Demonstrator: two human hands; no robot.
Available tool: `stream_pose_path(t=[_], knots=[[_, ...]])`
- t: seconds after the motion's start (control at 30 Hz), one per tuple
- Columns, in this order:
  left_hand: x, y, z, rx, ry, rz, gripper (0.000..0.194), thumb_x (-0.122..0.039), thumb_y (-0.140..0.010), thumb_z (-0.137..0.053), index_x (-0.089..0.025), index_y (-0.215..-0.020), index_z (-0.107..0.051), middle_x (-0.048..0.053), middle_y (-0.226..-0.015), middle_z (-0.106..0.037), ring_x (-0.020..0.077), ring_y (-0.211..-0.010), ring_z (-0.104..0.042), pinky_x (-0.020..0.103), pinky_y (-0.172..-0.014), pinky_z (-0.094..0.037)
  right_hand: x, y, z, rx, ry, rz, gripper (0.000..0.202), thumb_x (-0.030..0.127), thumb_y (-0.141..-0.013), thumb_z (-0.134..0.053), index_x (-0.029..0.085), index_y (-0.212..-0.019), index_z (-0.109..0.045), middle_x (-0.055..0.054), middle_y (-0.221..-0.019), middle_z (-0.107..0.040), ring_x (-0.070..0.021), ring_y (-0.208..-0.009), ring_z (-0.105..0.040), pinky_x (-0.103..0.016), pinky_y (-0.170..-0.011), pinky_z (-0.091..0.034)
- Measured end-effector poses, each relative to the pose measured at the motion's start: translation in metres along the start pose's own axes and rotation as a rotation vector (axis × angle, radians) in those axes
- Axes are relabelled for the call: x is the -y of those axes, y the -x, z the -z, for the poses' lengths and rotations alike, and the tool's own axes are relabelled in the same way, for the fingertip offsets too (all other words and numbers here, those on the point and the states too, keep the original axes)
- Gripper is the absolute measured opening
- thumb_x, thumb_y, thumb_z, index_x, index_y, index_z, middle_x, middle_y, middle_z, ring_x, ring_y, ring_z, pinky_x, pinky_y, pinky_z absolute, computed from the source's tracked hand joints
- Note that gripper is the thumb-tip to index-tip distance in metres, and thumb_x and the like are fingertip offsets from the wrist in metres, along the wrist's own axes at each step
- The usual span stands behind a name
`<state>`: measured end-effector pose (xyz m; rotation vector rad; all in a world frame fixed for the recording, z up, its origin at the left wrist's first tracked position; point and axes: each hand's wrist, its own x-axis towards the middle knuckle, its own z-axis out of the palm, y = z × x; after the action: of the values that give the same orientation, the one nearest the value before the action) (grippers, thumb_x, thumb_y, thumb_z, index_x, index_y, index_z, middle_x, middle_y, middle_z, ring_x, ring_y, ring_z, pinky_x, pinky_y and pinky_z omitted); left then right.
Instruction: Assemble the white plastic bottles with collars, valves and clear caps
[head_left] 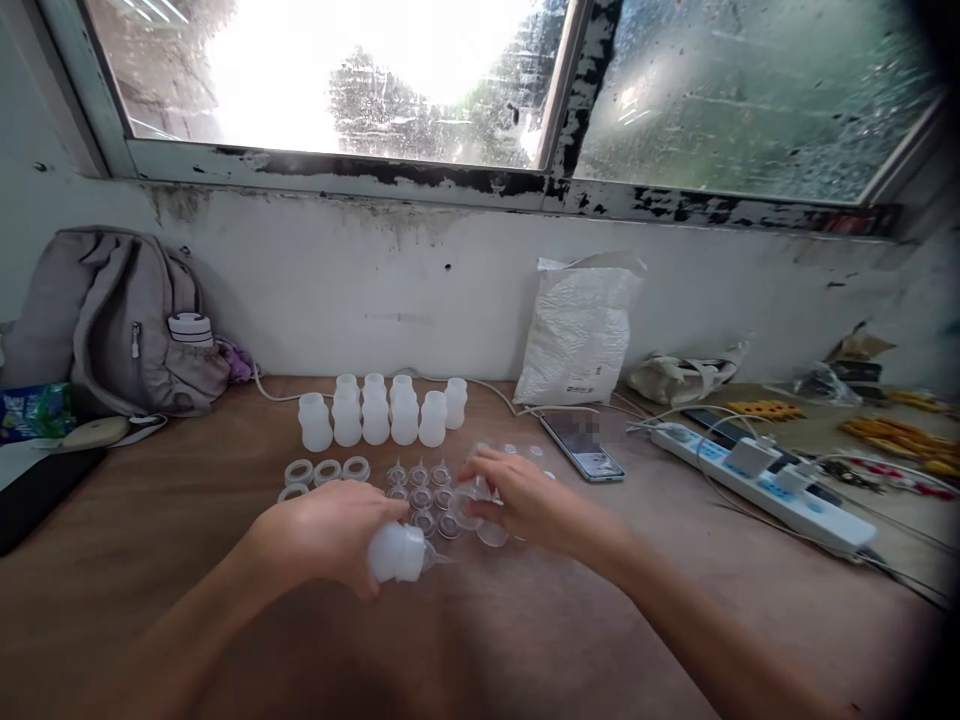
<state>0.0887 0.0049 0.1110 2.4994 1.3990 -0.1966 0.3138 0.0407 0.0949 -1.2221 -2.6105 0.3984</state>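
Observation:
My left hand (322, 530) is closed round a small translucent white bottle (390, 553). The bottle lies tilted on its side in the grip, and a clear pointed nipple (435, 558) sticks out of its collar to the right. Fingers of my right hand (517, 490) are closed on a clear dome-shaped cap (466, 505), just above another clear cap (491, 533) on the table. Between the hands stand rows of clear nipples (420, 497). Several white collar rings (328, 471) lie behind my left hand, which partly hides them. Small white discs (535, 452) lie beyond my right hand.
Several open white bottles (375, 415) stand in rows at the back of the wooden table (187, 500). A phone (583, 447) and a power strip (765, 488) with cables lie to the right. A white bag (577, 335) leans on the wall; a backpack (127, 320) sits left.

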Motion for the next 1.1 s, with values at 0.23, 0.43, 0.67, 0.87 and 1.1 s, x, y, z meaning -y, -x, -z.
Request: stream_pose_path(t=[0.23, 0.43, 0.67, 0.87, 1.1], knots=[[0.003, 0.004, 0.004, 0.003, -0.027, 0.108, 0.044, -0.041, -0.051, -0.061, -0.022, -0.090, -0.053, 0.004, -0.088, -0.055, 0.0235, -0.082, -0.052, 0.029, -0.062, -0.038, -0.006, 0.038, -0.034, 0.140, 0.109, -0.024, 0.018, 0.019, -0.076, -0.051, 0.019, -0.094, -0.056, -0.006, -0.094, -0.051, -0.0173, -0.082, -0.053, -0.027, -0.069, -0.040], [-0.002, 0.009, 0.009, -0.086, 0.045, 0.045, 0.045, -0.042, -0.054, -0.059, -0.022, -0.094, -0.050, 0.003, -0.087, -0.057, 0.0229, -0.081, -0.053, 0.027, -0.059, -0.038, 0.003, 0.033, -0.027, -0.015, 0.135, 0.066, 0.026, 0.033, -0.077, -0.052, 0.020, -0.099, -0.053, -0.008, -0.097, -0.051, -0.0190, -0.084, -0.050, -0.033, -0.076, -0.038], [-0.011, 0.007, 0.013, -0.370, 0.025, -0.017, 0.031, -0.047, -0.068, -0.050, -0.022, -0.087, -0.050, 0.002, -0.083, -0.057, 0.0184, -0.069, -0.055, 0.026, -0.055, -0.038, 0.031, -0.020, -0.009, -0.325, -0.296, -0.051, 0.052, 0.046, -0.087, -0.020, 0.016, -0.058, -0.050, 0.001, -0.048, -0.044, -0.0094, -0.046, -0.040, -0.020, -0.047, -0.029], [-0.011, -0.002, 0.014, -0.606, -0.098, 0.063, 0.034, -0.045, -0.073, -0.048, -0.022, -0.098, -0.047, 0.003, -0.087, -0.055, 0.0187, -0.072, -0.056, 0.027, -0.055, -0.041, 0.028, -0.055, -0.008, -0.581, -0.258, -0.128, 0.055, 0.053, -0.082, -0.031, 0.017, -0.041, -0.024, 0.003, -0.041, -0.023, -0.0071, -0.041, -0.022, -0.023, -0.043, -0.016], [-0.009, -0.019, 0.004, -0.661, -0.058, 0.084, 0.032, -0.043, -0.073, -0.050, -0.021, -0.096, -0.047, 0.004, -0.088, -0.055, 0.0195, -0.075, -0.056, 0.027, -0.055, -0.042, 0.009, -0.061, -0.014, -0.537, -0.669, -0.070, 0.051, 0.051, -0.077, -0.042, 0.018, -0.045, -0.020, 0.005, -0.046, -0.016, -0.0049, -0.043, -0.016, -0.022, -0.040, -0.012]])
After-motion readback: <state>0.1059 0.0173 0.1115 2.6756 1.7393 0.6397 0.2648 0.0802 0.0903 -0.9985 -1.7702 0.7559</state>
